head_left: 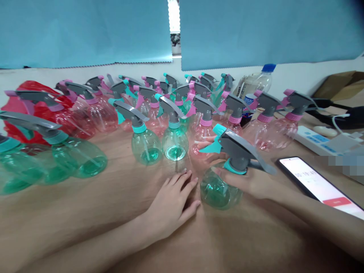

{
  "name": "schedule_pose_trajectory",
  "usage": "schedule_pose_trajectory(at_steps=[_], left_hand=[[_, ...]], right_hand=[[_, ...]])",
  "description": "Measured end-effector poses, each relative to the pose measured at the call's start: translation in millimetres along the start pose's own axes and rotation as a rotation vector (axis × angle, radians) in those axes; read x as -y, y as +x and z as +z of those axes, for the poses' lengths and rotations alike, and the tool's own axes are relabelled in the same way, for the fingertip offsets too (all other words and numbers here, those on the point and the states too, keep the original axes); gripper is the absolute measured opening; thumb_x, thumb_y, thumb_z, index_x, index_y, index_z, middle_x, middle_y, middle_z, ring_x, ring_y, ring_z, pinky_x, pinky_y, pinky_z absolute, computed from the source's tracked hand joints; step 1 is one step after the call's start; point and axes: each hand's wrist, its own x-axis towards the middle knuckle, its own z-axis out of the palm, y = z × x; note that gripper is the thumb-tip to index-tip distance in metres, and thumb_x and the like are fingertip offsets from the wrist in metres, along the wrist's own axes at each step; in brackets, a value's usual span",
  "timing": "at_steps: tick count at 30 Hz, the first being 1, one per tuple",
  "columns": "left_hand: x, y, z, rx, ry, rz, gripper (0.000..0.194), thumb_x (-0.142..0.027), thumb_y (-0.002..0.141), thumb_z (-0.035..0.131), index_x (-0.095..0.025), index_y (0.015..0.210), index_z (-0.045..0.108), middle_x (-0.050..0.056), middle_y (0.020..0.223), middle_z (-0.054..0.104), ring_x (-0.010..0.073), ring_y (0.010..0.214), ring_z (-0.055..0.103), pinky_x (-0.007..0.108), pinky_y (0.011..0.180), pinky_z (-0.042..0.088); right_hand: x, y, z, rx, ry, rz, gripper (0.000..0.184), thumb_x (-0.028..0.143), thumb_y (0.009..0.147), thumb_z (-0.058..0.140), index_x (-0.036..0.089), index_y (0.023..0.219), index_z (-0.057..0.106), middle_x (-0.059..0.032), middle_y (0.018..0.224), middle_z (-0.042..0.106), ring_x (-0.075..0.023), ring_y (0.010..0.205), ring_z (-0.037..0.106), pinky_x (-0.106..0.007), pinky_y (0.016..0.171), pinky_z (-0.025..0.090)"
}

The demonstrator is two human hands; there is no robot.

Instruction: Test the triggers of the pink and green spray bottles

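Note:
My right hand (pixel 250 182) is wrapped round a green spray bottle (pixel 220 189) just under its grey and teal trigger head (pixel 236 149); the bottle stands on the wooden table (pixel 99 220). My left hand (pixel 172 203) lies flat on the table just left of that bottle, fingers stretched out and holding nothing. Right behind stand two more green spray bottles (pixel 174 142) and several pink ones (pixel 203 131).
Several pink and green spray bottles crowd the back and left of the table, with a red bag (pixel 36 110) at far left. A lit phone (pixel 321 185) lies to the right, beside a white power strip (pixel 315 138), cables, a clear water bottle (pixel 257 81) and a cardboard box (pixel 338 83).

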Motion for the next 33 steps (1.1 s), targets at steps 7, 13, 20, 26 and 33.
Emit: schedule_pose_trajectory(at_steps=[7,13,20,26,33], left_hand=[[0,0,0.1,0.011,0.017,-0.006,0.049,-0.039,0.094,0.050,-0.011,0.135,0.047,0.017,0.141,0.046,0.0318,0.129,0.042,0.049,0.102,0.039],[1,0,0.7,-0.008,0.000,0.004,0.047,-0.038,0.094,0.049,-0.012,0.133,0.048,0.017,0.141,0.047,0.0323,0.129,0.043,0.050,0.100,0.040],[0,1,-0.3,0.000,0.001,0.011,0.048,-0.037,0.094,0.050,-0.010,0.134,0.048,0.018,0.141,0.046,0.0316,0.130,0.041,0.048,0.103,0.038],[1,1,1.1,-0.023,-0.007,0.011,0.045,-0.038,0.095,0.049,-0.012,0.132,0.049,0.017,0.141,0.047,0.0320,0.129,0.042,0.050,0.101,0.040],[0,0,1.1,-0.016,0.007,0.013,0.047,-0.038,0.094,0.049,-0.012,0.134,0.047,0.016,0.141,0.047,0.0312,0.130,0.041,0.049,0.101,0.040]], right_hand=[[2,-1,-2,-0.001,-0.046,-0.060,0.027,0.008,0.070,0.053,0.029,0.080,0.065,0.0043,0.083,0.072,-0.0159,0.079,0.071,-0.027,0.076,0.060],[14,1,-1,-0.054,-0.128,-0.034,0.019,0.012,0.069,0.054,0.030,0.071,0.059,0.0037,0.070,0.064,-0.0154,0.063,0.067,-0.028,0.066,0.061],[13,0,0,-0.097,-0.152,-0.043,0.019,0.012,0.070,0.052,0.030,0.072,0.059,0.0030,0.071,0.064,-0.0153,0.066,0.067,-0.026,0.062,0.060],[10,2,-1,-0.012,-0.116,-0.037,0.030,0.012,0.069,0.051,0.030,0.089,0.065,0.0046,0.077,0.071,-0.0178,0.077,0.071,-0.029,0.073,0.060],[9,1,-1,-0.020,-0.179,-0.011,0.037,0.016,0.073,0.053,0.027,0.107,0.062,0.0015,0.080,0.073,-0.0211,0.074,0.072,-0.032,0.070,0.060]])
